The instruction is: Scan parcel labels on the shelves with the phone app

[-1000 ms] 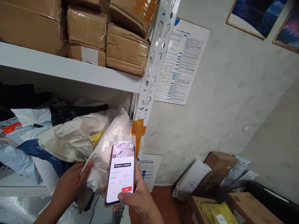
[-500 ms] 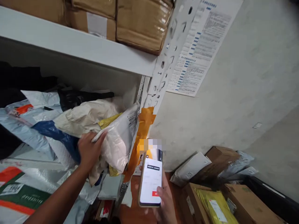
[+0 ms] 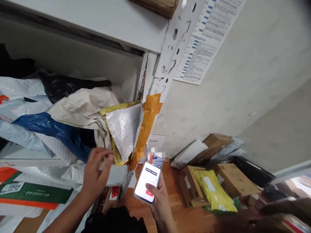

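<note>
My right hand [image 3: 159, 202] holds a smartphone [image 3: 148, 178] upright, its lit white screen showing a red button under my thumb. My left hand [image 3: 96, 173] hovers in front of the shelf with loosely curled fingers and nothing in it, just below a white plastic parcel [image 3: 123, 127] with a yellow edge. That parcel lies on the shelf among a cream bag [image 3: 80, 108] and a blue bag [image 3: 53, 129].
A white metal shelf post [image 3: 170, 48] with orange tape [image 3: 148, 119] stands beside the parcels. Cardboard boxes [image 3: 233, 179] and a yellow mailer [image 3: 213, 191] lie on the brown floor at right. A printed notice [image 3: 206, 35] hangs on the wall. More mailers [image 3: 29, 192] fill the lower shelf.
My left hand has let go of the white parcel and drawn back below it. The phone has dropped lower and tilted. The view has swung downward.
</note>
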Motion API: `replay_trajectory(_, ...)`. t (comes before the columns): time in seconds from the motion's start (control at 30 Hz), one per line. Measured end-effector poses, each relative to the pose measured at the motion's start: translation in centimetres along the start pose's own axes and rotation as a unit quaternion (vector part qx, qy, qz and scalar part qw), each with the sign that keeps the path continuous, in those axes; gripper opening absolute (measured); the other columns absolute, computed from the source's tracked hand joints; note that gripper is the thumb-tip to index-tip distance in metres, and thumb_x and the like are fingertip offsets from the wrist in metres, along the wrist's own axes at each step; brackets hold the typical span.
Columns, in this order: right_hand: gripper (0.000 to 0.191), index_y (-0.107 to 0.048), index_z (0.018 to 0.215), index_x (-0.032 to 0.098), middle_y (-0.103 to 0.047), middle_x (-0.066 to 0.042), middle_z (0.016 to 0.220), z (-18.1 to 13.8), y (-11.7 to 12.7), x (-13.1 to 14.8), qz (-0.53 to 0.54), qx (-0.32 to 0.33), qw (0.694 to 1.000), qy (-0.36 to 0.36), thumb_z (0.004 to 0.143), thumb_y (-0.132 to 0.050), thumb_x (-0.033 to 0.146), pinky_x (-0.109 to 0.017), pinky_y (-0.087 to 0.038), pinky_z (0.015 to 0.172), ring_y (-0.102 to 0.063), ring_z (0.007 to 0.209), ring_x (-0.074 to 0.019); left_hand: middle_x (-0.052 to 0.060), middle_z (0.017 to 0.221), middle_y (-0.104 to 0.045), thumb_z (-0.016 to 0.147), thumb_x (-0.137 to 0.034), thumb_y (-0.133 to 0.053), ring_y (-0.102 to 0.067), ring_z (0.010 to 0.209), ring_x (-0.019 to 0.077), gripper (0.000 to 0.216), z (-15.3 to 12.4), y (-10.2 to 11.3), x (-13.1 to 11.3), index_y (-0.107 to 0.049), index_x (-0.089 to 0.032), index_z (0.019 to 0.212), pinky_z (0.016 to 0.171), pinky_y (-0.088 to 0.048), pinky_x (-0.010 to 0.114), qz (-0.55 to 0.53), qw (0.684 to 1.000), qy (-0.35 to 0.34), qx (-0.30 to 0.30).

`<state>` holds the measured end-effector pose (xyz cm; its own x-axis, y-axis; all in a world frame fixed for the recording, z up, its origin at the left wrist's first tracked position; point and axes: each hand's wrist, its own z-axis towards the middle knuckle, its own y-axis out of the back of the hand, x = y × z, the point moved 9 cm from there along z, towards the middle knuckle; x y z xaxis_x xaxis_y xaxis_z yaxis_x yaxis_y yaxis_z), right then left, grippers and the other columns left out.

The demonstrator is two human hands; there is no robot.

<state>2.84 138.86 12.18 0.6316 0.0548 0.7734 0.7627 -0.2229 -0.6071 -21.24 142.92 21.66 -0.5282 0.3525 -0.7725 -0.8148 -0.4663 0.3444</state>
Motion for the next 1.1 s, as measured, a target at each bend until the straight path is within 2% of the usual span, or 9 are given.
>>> replay_trajectory(0.07, 0.062, -0.061, 0.108, 0.023, -0.077, 0.000, 0.087, -0.2, -0.3, -0.9, -0.011, -0.004, 1.000, 0.003, 0.053, -0.089, 0.022, -0.029, -0.054, 0.067, -0.070, 0.075, -0.0194, 0.010, 0.108, -0.060, 0.090, -0.060, -0.044, -0.062, 0.103, 0.0262, 0.048, -4.5, -5.3, 2.7, -0.063, -0.022, 0.113, 0.085, -0.054, 0.042, -0.150, 0.949, 0.158, 0.229)
replay_trajectory(0.13, 0.057, -0.060, 0.105, 0.021, -0.078, -0.001, 0.088, -0.6, -0.2, -2.2, -0.011, -0.021, 1.000, -0.006, 0.056, -0.088, 0.027, -0.030, -0.054, 0.069, -0.070, 0.075, -0.0193, 0.012, 0.127, -0.056, 0.089, -0.066, -0.038, -0.061, 0.109, 0.0291, 0.059, -9.9, -9.1, 3.6, -0.050, -0.028, 0.133, 0.078, -0.057, 0.043, -0.282, 0.822, 0.321, 0.376)
replay_trajectory(0.2, 0.058, -0.058, 0.108, 0.021, -0.078, -0.001, 0.092, -1.2, 0.0, -3.3, 0.002, -0.041, 0.999, -0.011, 0.059, -0.087, 0.032, -0.030, -0.054, 0.068, -0.070, 0.076, -0.0191, 0.013, 0.136, -0.052, 0.088, -0.069, -0.034, -0.063, 0.107, 0.0301, 0.066, -13.4, -10.7, 3.0, -0.036, -0.033, 0.143, 0.071, -0.058, 0.043, -0.361, 0.716, 0.407, 0.437)
replay_trajectory(0.3, 0.063, -0.055, 0.115, 0.021, -0.078, -0.002, 0.094, -2.2, 0.3, -4.5, 0.010, -0.050, 0.999, -0.010, 0.061, -0.085, 0.033, -0.029, -0.053, 0.067, -0.070, 0.076, -0.0188, 0.013, 0.125, -0.062, 0.084, -0.075, -0.040, -0.067, 0.092, 0.0283, 0.082, -15.8, -11.3, 1.9, -0.017, -0.035, 0.151, 0.065, -0.058, 0.039, -0.387, 0.649, 0.444, 0.482)
replay_trajectory(0.43, 0.061, -0.057, 0.111, 0.020, -0.078, -0.003, 0.094, -3.2, 1.5, -5.2, 0.000, -0.082, 0.997, -0.012, 0.057, -0.085, 0.030, -0.029, -0.052, 0.065, -0.069, 0.075, -0.0197, 0.008, 0.094, -0.069, 0.076, -0.077, -0.053, -0.068, 0.078, 0.0276, 0.107, -17.0, -11.1, 1.0, 0.004, -0.031, 0.154, 0.053, -0.056, 0.034, -0.387, 0.631, 0.461, 0.490)
replay_trajectory(0.53, 0.057, -0.057, 0.102, 0.020, -0.078, -0.002, 0.088, -3.8, 2.8, -5.1, -0.015, -0.123, 0.992, -0.016, 0.053, -0.085, 0.031, -0.029, -0.051, 0.064, -0.068, 0.072, -0.0194, 0.006, 0.086, -0.067, 0.075, -0.077, -0.056, -0.067, 0.072, 0.0263, 0.112, -18.0, -11.4, 0.5, 0.005, -0.026, 0.155, 0.052, -0.055, 0.031, -0.373, 0.632, 0.460, 0.500)
replay_trajectory(0.77, 0.043, -0.057, 0.095, 0.022, -0.077, 0.000, 0.082, -5.7, 4.3, -3.5, 0.034, -0.122, 0.992, 0.005, 0.058, -0.073, 0.036, -0.027, -0.049, 0.065, -0.066, 0.070, -0.0176, 0.012, 0.118, -0.063, 0.067, -0.079, -0.064, -0.066, 0.085, 0.0290, 0.109, -20.2, -12.5, 0.0, -0.016, -0.030, 0.153, 0.053, -0.057, 0.033, -0.379, 0.626, 0.474, 0.490)
replay_trajectory(1.0, 0.050, -0.063, 0.107, 0.020, -0.077, 0.000, 0.090, -8.4, 7.3, -0.5, -0.012, -0.039, 0.999, 0.035, 0.058, -0.061, 0.028, -0.029, -0.049, 0.065, -0.068, 0.075, -0.0213, 0.017, 0.120, -0.064, 0.065, -0.080, -0.064, -0.069, 0.073, 0.0301, 0.122, -22.6, -13.9, -3.5, -0.005, -0.024, 0.155, 0.049, -0.054, 0.033, -0.385, 0.608, 0.464, 0.517)
replay_trajectory(1.1, 0.046, -0.062, 0.103, 0.019, -0.077, -0.001, 0.087, -9.6, 9.4, 0.4, -0.026, -0.067, 0.997, 0.041, 0.059, -0.069, 0.033, -0.030, -0.049, 0.066, -0.067, 0.073, -0.0203, 0.018, 0.128, -0.061, 0.060, -0.082, -0.066, -0.068, 0.072, 0.0280, 0.130, -24.5, -14.5, -5.6, -0.001, -0.024, 0.155, 0.050, -0.055, 0.033, -0.390, 0.599, 0.469, 0.518)
